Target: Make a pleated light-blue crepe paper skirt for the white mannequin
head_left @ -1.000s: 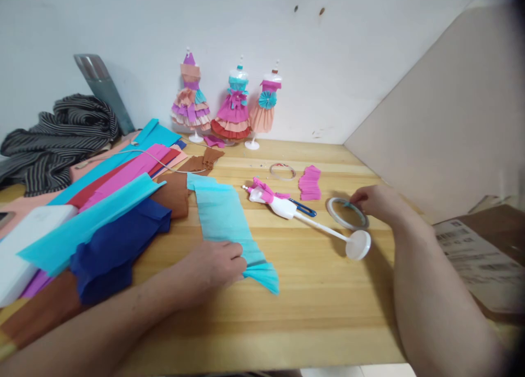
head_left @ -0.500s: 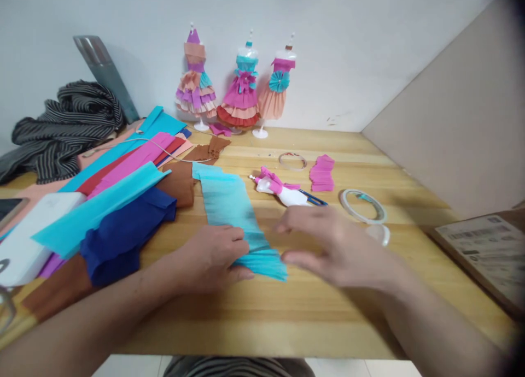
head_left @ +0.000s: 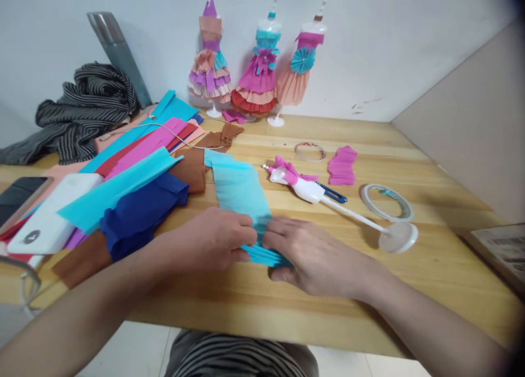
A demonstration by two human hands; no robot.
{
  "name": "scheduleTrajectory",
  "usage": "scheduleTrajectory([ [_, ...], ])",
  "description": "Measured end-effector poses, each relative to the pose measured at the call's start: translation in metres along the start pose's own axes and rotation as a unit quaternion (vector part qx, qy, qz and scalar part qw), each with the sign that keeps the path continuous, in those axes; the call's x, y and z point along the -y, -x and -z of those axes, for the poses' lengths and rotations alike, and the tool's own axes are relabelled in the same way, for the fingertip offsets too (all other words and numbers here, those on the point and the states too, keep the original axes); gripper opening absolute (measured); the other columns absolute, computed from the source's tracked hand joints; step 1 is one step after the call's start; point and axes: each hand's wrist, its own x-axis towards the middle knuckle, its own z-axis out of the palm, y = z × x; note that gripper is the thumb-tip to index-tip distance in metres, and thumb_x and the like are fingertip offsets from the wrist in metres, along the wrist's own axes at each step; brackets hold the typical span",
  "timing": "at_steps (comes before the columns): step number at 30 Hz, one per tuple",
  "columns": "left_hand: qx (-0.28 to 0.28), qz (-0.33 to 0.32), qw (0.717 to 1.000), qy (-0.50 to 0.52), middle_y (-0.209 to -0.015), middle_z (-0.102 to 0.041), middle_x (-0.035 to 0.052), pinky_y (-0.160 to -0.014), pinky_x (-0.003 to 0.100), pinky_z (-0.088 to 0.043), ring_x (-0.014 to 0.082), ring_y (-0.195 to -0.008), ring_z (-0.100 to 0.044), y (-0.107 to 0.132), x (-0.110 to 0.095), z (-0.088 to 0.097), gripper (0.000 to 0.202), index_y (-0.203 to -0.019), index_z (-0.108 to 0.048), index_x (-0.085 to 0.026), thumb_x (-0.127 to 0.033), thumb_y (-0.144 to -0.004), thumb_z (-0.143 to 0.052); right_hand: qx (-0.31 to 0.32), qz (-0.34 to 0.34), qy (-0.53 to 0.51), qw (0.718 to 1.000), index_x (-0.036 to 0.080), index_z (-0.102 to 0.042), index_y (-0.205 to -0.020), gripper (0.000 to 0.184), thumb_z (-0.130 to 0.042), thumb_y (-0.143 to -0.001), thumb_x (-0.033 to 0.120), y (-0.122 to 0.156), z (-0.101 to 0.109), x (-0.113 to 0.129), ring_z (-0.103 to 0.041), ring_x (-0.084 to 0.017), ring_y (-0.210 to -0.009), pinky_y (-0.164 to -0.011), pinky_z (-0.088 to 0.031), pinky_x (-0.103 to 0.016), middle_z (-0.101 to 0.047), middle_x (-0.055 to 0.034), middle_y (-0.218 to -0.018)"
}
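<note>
A strip of light blue crepe paper [head_left: 239, 187] lies on the wooden table, its near end gathered into narrow pleats. My left hand [head_left: 221, 237] pinches the pleated end from the left. From the right, my right hand [head_left: 315, 254] grips the same end, fingers on top and thumb at the near edge. Beyond my right hand a small white mannequin [head_left: 305, 188] lies on its side, pink crepe paper [head_left: 286, 170] around its upper body. Part of a dark blue cutter [head_left: 334, 193] shows beside it.
Three dressed mannequins [head_left: 256, 74] stand against the wall. Coloured crepe sheets [head_left: 143, 216], a white power bank [head_left: 53, 213] and a striped cloth [head_left: 86, 112] occupy the left. A tape roll [head_left: 388, 202], a pink piece [head_left: 342, 165] and a cardboard box [head_left: 502, 251] are on the right.
My right hand has come down and left onto the pleated end, where it was held apart before. My left hand stays on the paper. The whole view has shifted slightly.
</note>
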Motion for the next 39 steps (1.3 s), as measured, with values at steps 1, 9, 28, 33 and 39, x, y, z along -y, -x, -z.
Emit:
scheduleTrajectory([
  [1, 0.012, 0.001, 1.0, -0.016, -0.078, -0.058, -0.0008, -0.056, 0.024, -0.033, 0.0123, -0.067, -0.054, -0.001, 0.0, -0.001, 0.011, -0.075, -0.059, -0.017, -0.017, -0.085, -0.056, 0.001, -0.005, -0.009, 1.0, 0.016, -0.063, -0.087, 0.015, -0.069, -0.074, 0.019, -0.002, -0.001, -0.003, -0.057, -0.021, -0.08, -0.068, -0.042, -0.031, -0.062, -0.0065, -0.086],
  [9, 0.016, 0.077, 0.995, -0.059, -0.082, -0.057, 0.0024, -0.058, 0.026, -0.036, 0.0151, -0.069, -0.055, -0.007, 0.007, -0.01, 0.021, -0.081, -0.06, -0.016, -0.02, -0.093, -0.043, -0.014, -0.011, -0.07, 0.997, 0.016, -0.062, -0.091, 0.014, -0.066, -0.078, 0.019, 0.0, 0.004, -0.022, -0.058, -0.019, -0.077, -0.065, -0.041, -0.027, -0.062, -0.0055, -0.085],
  [28, -0.189, 0.336, 0.922, -0.031, -0.092, -0.07, 0.0079, -0.073, 0.032, -0.046, 0.0234, -0.086, -0.065, -0.012, 0.023, -0.013, 0.025, -0.108, -0.064, -0.015, -0.027, -0.09, -0.05, -0.162, -0.02, 0.001, 0.987, 0.014, -0.062, -0.096, 0.017, -0.055, -0.088, 0.027, -0.001, -0.004, -0.02, -0.06, -0.018, -0.07, -0.061, -0.043, -0.028, -0.065, -0.0089, -0.083],
  [33, -0.21, 0.274, 0.933, 0.1, -0.075, -0.069, 0.0017, -0.072, 0.029, -0.049, 0.0165, -0.071, -0.064, -0.014, 0.032, -0.021, 0.029, -0.113, -0.063, -0.015, -0.023, -0.085, -0.057, -0.069, 0.001, 0.035, 0.997, 0.015, -0.063, -0.09, 0.015, -0.065, -0.08, 0.026, -0.004, -0.004, -0.006, -0.061, -0.022, -0.075, -0.064, -0.044, -0.031, -0.065, -0.0079, -0.084],
  [39, -0.32, 0.223, 0.917, 0.088, -0.111, -0.066, 0.011, -0.087, 0.036, -0.049, 0.02, -0.101, -0.061, -0.013, 0.029, -0.028, 0.037, -0.12, -0.058, -0.014, -0.012, -0.084, -0.051, -0.067, -0.051, 0.011, 0.996, 0.016, -0.063, -0.091, 0.011, -0.054, -0.086, 0.017, -0.008, -0.009, -0.019, -0.062, -0.021, -0.079, -0.067, -0.046, -0.03, -0.064, -0.0084, -0.088],
])
